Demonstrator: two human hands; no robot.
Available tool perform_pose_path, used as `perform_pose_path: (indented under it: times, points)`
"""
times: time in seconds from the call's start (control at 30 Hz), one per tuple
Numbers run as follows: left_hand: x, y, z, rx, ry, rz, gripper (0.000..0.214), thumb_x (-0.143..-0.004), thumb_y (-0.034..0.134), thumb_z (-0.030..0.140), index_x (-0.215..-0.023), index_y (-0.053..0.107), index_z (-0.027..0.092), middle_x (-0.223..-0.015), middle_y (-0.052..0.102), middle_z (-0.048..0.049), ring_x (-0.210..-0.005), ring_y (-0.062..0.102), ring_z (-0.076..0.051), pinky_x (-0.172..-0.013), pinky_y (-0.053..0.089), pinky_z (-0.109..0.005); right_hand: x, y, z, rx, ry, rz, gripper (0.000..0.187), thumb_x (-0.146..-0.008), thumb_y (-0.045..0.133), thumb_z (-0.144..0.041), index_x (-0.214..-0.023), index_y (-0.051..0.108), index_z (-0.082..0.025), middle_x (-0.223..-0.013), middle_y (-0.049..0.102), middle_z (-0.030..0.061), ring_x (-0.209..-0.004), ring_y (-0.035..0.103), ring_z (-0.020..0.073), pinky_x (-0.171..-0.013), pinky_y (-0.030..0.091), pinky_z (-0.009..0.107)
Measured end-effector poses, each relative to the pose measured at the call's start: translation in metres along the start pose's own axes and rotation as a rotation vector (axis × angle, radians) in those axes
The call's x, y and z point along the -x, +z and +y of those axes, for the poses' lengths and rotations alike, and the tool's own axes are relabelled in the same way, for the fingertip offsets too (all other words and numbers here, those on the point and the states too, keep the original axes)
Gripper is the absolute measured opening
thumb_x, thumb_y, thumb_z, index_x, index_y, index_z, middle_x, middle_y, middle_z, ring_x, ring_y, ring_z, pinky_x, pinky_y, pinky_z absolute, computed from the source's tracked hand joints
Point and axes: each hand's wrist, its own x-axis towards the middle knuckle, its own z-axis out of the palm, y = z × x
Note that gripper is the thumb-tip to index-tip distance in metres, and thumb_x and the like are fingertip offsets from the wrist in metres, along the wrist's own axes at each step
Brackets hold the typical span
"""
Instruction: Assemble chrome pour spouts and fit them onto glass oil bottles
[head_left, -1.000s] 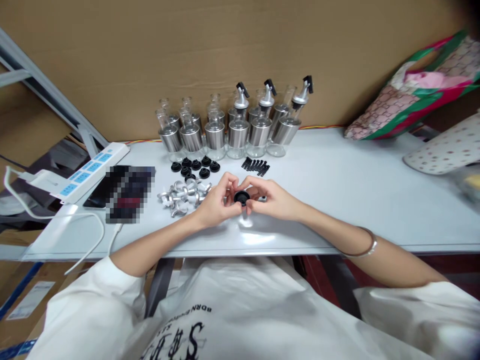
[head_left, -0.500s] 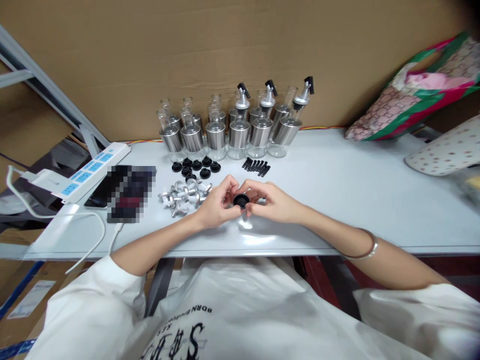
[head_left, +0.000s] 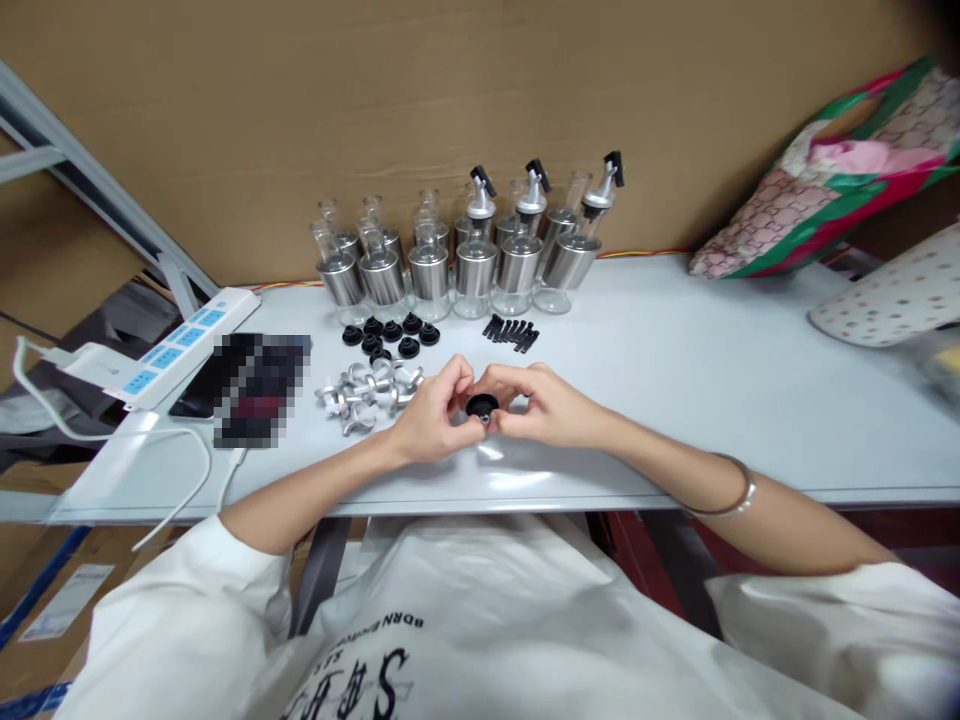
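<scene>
A cap (head_left: 481, 405) is between the hands (head_left: 437, 412), right of spouts (head_left: 381, 384); bottles (head_left: 430, 272) stand behind, seemingly in two rows.

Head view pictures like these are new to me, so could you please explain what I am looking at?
There is no machine here: a person works bare-handed, and every picture comes from one camera worn on the head, looking forward and down. The left hand and right hand together hold a black cap. On the table, similar caps and silver parts lie near the left hand, with small black strips beyond the hands. Further back stand bottles, three of them bearing spouts. A power strip lies at the left, and a bag is at the right.
</scene>
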Motion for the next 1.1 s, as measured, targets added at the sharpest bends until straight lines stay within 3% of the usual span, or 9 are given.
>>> perform_pose_path:
  times: [0.27,0.4,0.57,0.87,1.1]
  points:
    - [0.000,-0.001,-0.007,-0.030,0.150,0.123,0.032,-0.065,0.057,0.020,-0.077,0.027,0.022,-0.067,0.033,0.0078,-0.049,0.028,-0.004,-0.044,0.025,-0.018,-0.002,0.000,0.004,-0.036,-0.035,0.044,0.023,-0.079,0.054,-0.018,-0.102,0.058,-0.019,-0.083,0.066,0.0009,-0.071,0.059,0.0115,-0.063,0.045,0.022]
    - [-0.003,-0.003,-0.007,-0.062,0.316,0.231,0.026,-0.072,0.055,0.019,-0.084,0.032,0.022,-0.075,0.040,0.0049,-0.058,0.043,-0.006,-0.057,0.039,-0.021,-0.004,-0.007,0.003,-0.043,-0.114,0.150,0.023,-0.080,0.060,-0.026,-0.101,0.060,-0.018,-0.094,0.065,0.0043,-0.077,0.060,0.0125,-0.064,0.048,0.022]
    - [-0.006,-0.002,-0.007,-0.167,0.435,0.263,0.025,-0.073,0.054,0.016,-0.089,0.035,0.022,-0.078,0.042,0.0028,-0.069,0.046,-0.010,-0.065,0.042,-0.025,-0.003,-0.009,-0.002,-0.047,-0.102,0.222,0.019,-0.075,0.066,-0.026,-0.090,0.058,-0.017,-0.089,0.067,0.0045,-0.074,0.061,0.0132,-0.062,0.051,0.024]
    - [-0.008,-0.002,-0.011,-0.216,0.477,0.291,0.030,-0.076,0.058,0.017,-0.099,0.040,0.021,-0.095,0.047,-0.0040,-0.091,0.050,-0.016,-0.081,0.047,-0.033,-0.004,-0.006,0.000,-0.117,-0.028,0.342,0.017,-0.072,0.066,-0.024,-0.082,0.054,-0.017,-0.085,0.067,0.0047,-0.072,0.065,0.0140,-0.066,0.055,0.027]
    - [-0.008,0.000,-0.009,-0.249,0.411,0.253,0.028,-0.079,0.062,0.021,-0.102,0.046,0.019,-0.094,0.049,-0.0037,-0.085,0.052,-0.014,-0.076,0.049,-0.028,-0.004,-0.014,-0.002,-0.137,0.006,0.290,0.023,-0.070,0.071,-0.031,-0.084,0.060,-0.017,-0.085,0.068,0.0050,-0.069,0.063,0.0143,-0.069,0.055,0.031]
